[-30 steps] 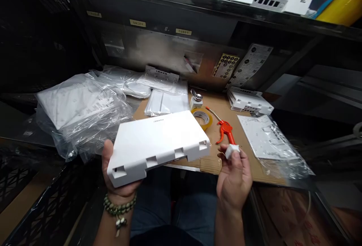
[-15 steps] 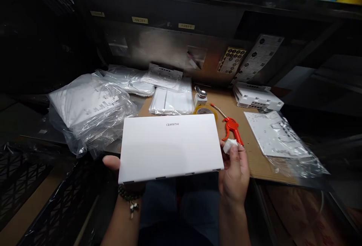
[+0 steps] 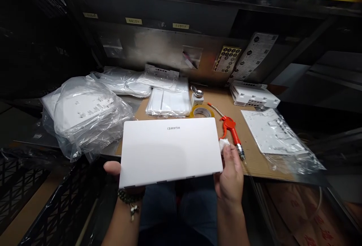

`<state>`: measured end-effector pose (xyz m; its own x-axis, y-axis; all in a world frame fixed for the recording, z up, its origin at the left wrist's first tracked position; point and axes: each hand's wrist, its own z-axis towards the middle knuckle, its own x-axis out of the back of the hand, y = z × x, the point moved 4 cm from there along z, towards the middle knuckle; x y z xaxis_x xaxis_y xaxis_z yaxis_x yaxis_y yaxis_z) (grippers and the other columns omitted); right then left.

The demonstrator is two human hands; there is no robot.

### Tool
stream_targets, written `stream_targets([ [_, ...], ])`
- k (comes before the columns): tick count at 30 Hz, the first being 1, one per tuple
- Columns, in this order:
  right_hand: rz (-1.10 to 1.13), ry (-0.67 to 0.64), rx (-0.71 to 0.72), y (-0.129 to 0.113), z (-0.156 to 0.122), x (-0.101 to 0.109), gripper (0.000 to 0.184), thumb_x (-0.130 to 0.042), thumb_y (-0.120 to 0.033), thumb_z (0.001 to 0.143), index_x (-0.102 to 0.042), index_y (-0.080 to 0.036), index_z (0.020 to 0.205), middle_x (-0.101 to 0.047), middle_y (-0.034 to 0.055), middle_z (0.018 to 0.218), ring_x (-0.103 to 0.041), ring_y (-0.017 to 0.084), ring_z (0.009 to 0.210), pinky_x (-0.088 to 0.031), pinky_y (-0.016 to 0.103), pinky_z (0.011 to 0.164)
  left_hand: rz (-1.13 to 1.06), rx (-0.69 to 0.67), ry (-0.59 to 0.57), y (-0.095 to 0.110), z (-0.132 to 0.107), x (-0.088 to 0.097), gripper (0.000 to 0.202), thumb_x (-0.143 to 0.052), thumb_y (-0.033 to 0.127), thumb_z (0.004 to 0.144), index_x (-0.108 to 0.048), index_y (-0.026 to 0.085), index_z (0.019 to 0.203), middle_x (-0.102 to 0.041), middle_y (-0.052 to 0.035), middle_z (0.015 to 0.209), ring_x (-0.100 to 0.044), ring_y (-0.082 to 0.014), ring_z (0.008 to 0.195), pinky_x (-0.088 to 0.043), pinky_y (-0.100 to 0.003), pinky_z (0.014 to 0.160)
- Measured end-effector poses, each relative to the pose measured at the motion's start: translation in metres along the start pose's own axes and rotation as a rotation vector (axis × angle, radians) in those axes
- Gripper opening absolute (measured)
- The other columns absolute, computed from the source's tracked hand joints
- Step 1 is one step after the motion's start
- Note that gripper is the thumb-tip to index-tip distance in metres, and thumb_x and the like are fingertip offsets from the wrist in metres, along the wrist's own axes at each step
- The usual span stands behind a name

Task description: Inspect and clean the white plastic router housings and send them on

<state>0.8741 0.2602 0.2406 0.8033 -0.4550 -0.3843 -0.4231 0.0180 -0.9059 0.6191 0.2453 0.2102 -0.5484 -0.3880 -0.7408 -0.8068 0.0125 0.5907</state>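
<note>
A flat white plastic device cover (image 3: 169, 150) with a brand name printed on it lies level in front of me, its top face up. My left hand (image 3: 113, 168) grips it from below at the near left corner; only the thumb and part of the palm show. A bead bracelet (image 3: 128, 199) is on that wrist. My right hand (image 3: 230, 174) is at the cover's right edge, its fingers closed on a small white wad (image 3: 224, 144).
On the cardboard-covered bench (image 3: 254, 155) lie an orange air blow gun (image 3: 230, 127), a tape roll (image 3: 200, 111), a small pump bottle (image 3: 197, 97), white covers (image 3: 253, 98), and bagged white parts (image 3: 82, 114) (image 3: 275, 133). A black crate (image 3: 42, 200) sits lower left.
The cover went from tilted, with its notched side towards me, to flat with its top face up. My right hand with the wad moved in against its right edge.
</note>
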Motion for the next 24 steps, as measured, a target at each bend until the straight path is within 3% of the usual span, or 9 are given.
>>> stream_targets([
  [5,-0.015,-0.002,0.002,0.001,0.001,0.002,0.043,-0.072,-0.058,0.088,-0.062,-0.024,0.112,-0.076,0.0014,0.097,-0.073,0.02,0.084,-0.057,0.03,0.071,-0.019,-0.022,-0.073,-0.001,0.002,0.001,0.089,-0.069,0.096,0.048,-0.075,0.04,0.117,-0.083,0.0029,0.093,-0.068,-0.0348,0.123,-0.052,-0.043,0.104],
  [11,-0.029,0.003,0.011,0.001,0.001,0.005,0.044,-0.072,-0.059,0.088,-0.062,-0.023,0.111,-0.076,0.0018,0.098,-0.073,0.02,0.083,-0.057,0.03,0.071,-0.037,0.006,-0.09,-0.006,0.003,0.004,0.101,-0.052,0.104,0.054,-0.072,0.034,0.124,-0.081,-0.0041,0.11,-0.053,-0.0363,0.14,-0.049,-0.047,0.109],
  [13,-0.005,0.0,-0.003,0.002,0.002,0.005,0.043,-0.073,-0.058,0.087,-0.063,-0.024,0.111,-0.076,0.0007,0.097,-0.073,0.019,0.082,-0.057,0.03,0.072,-0.038,0.002,-0.115,-0.006,0.002,0.0,0.096,-0.058,0.101,0.055,-0.074,0.033,0.12,-0.082,-0.0042,0.109,-0.053,-0.0366,0.14,-0.05,-0.047,0.109],
  [17,0.001,-0.003,-0.017,0.004,0.003,0.003,0.043,-0.073,-0.058,0.087,-0.064,-0.024,0.112,-0.076,0.0003,0.094,-0.072,0.019,0.08,-0.057,0.03,0.071,-0.043,0.014,-0.135,-0.003,0.0,-0.005,0.081,-0.076,0.087,0.056,-0.075,0.033,0.117,-0.08,-0.0014,0.115,-0.064,-0.0363,0.129,-0.056,-0.043,0.102],
  [21,-0.035,-0.003,0.008,0.005,0.006,0.004,0.048,-0.072,-0.061,0.087,-0.062,-0.023,0.114,-0.076,0.0028,0.096,-0.072,0.02,0.082,-0.057,0.031,0.07,0.044,0.02,-0.101,0.01,0.002,-0.002,0.065,-0.089,0.05,0.055,-0.074,0.034,0.117,-0.082,0.0019,0.096,-0.077,-0.0338,0.098,-0.064,-0.039,0.084],
  [23,-0.047,-0.014,0.021,0.006,0.008,0.007,0.049,-0.073,-0.061,0.086,-0.061,-0.023,0.115,-0.076,0.0033,0.099,-0.072,0.02,0.085,-0.057,0.031,0.071,0.124,-0.014,-0.076,0.02,0.005,-0.003,0.066,-0.088,0.035,0.053,-0.074,0.03,0.118,-0.082,0.0002,0.091,-0.077,-0.0347,0.094,-0.065,-0.039,0.08],
  [24,-0.058,-0.025,0.036,0.006,0.009,0.01,0.048,-0.073,-0.06,0.087,-0.061,-0.023,0.115,-0.076,0.0036,0.1,-0.072,0.02,0.086,-0.057,0.031,0.072,0.155,-0.016,-0.077,0.025,0.007,-0.006,0.066,-0.088,0.035,0.053,-0.075,0.027,0.118,-0.082,-0.0022,0.093,-0.077,-0.0362,0.095,-0.066,-0.04,0.082],
])
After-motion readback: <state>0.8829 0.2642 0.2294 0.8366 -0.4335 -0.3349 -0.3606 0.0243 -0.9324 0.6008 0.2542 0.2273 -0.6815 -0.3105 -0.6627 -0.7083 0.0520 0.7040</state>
